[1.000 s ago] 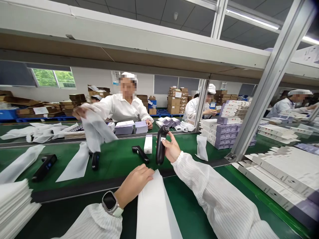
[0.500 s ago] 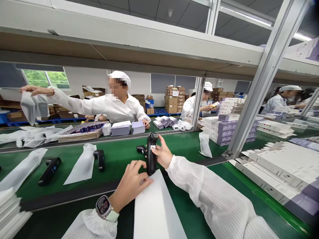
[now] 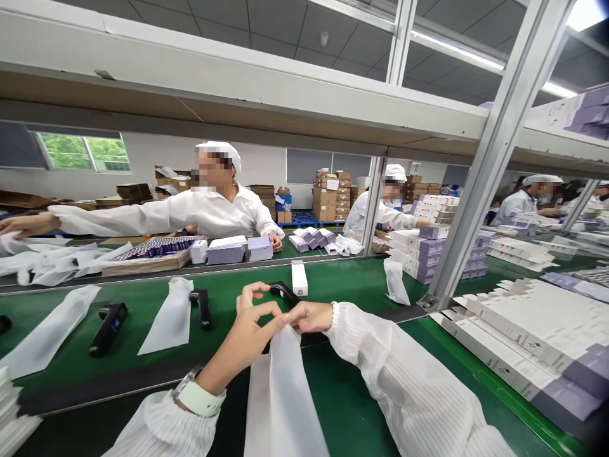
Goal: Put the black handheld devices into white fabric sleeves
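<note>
Green conveyor belt (image 3: 333,279) runs across a packing line under a metal shelf frame. I see my left hand (image 3: 250,327) pinching the top edge of a white sleeve bag (image 3: 280,400) that hangs toward me over the near ledge. My right hand (image 3: 311,316) grips the same opening from the other side. Black handheld devices (image 3: 108,327) and a small white box (image 3: 299,278) lie on the belt beyond.

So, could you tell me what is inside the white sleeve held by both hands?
The left hand and right hand pinch the white sleeve at its mouth. Its opaque material hides whatever is inside.
</note>
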{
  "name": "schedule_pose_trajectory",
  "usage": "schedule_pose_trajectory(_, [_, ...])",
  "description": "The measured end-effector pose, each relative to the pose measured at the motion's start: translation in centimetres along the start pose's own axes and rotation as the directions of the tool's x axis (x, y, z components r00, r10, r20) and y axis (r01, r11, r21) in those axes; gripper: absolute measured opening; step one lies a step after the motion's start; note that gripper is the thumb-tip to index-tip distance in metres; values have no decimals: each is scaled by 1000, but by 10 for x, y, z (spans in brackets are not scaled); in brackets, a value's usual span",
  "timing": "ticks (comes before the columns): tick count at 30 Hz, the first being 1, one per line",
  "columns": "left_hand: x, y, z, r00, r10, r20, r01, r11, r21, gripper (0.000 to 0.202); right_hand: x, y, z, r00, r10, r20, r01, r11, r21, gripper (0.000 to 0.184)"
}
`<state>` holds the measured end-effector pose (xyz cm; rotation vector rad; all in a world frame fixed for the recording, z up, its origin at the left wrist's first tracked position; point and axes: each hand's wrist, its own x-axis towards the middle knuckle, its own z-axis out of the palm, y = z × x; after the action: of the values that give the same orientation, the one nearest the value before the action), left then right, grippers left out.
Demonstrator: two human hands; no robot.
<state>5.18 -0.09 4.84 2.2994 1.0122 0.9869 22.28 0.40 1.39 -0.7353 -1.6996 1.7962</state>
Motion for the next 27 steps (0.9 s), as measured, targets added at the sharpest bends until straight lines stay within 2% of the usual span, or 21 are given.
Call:
schedule_pose_trajectory(2, [2,-1,-1,999,-18,-37,17,999,-40,31,-2,1,1,999,16,40,-15,1000,-9,46])
schedule_pose_trajectory(3, [2,-2,-2,998,-25,-52,21,998,-60,28,-3,0,0,1000,-1,-15,1,1000,-15,42])
schedule_pose_trajectory(4, [2,-5,-3,998,-27,-53,23,997,-80,25,-4,-4,-5,992,-41,-118,39,999,-20,38])
schedule_pose_trajectory(5, [1,-8,-4,999,-30,-39,26,995,-95,25,-7,-9,-12,959,-103,-264,99,995,-29,36])
schedule_pose_trajectory(6, [0,-12,-5,999,-38,-2,37,994,-103,28,-12,-16,-23,883,-177,-435,172,984,-50,36])
schedule_pose_trajectory(7, [-1,-17,-5,996,-52,71,59,993,-100,32,-18,-23,-38,759,-252,-601,240,965,-102,38])
schedule_pose_trajectory(8, [-3,-22,-5,983,-68,172,83,993,-82,36,-27,-31,-55,584,-322,-745,280,942,-187,39])
schedule_pose_trajectory(9, [-5,-29,-4,957,-87,278,105,993,-51,38,-36,-38,-73,388,-382,-839,267,918,-295,42])
schedule_pose_trajectory(10, [-7,-36,-3,918,-114,380,130,991,-14,39,-47,-42,-92,207,-456,-866,186,887,-422,48])
schedule_pose_trajectory(11, [-8,-42,-1,873,-144,467,151,988,23,40,-57,-45,-109,83,-524,-848,29,851,-524,53])
schedule_pose_trajectory(12, [-9,-48,1,832,-168,529,165,985,54,41,-65,-44,-123,32,-579,-815,-131,806,-578,55])
schedule_pose_trajectory(13, [-9,-53,3,803,-187,566,174,982,77,40,-72,-40,-135,21,-613,-790,-240,764,-599,54])
schedule_pose_trajectory(15, [-8,-59,5,766,-213,606,189,976,103,37,-76,-26,-146,75,-624,-778,-373,706,-602,43])
schedule_pose_trajectory(17, [-7,-60,5,767,-219,603,195,975,107,33,-68,-9,-145,136,-602,-787,-443,673,-592,31])
schedule_pose_trajectory(19, [-6,-58,5,781,-219,585,193,975,107,28,-50,6,-136,194,-589,-785,-513,621,-593,27])
schedule_pose_trajectory(20, [-6,-56,4,792,-208,573,177,978,110,26,-39,11,-129,249,-594,-765,-556,559,-615,30])
schedule_pose_trajectory(24, [-8,-49,6,856,-119,503,58,989,135,22,8,28,-103,550,-542,-635,-622,241,-745,32])
schedule_pose_trajectory(25, [-9,-47,7,871,-96,481,30,989,143,22,17,32,-98,591,-513,-623,-626,195,-755,32])
schedule_pose_trajectory(27, [-13,-43,9,892,-46,450,-24,989,148,24,28,41,-91,606,-476,-638,-648,170,-742,34])
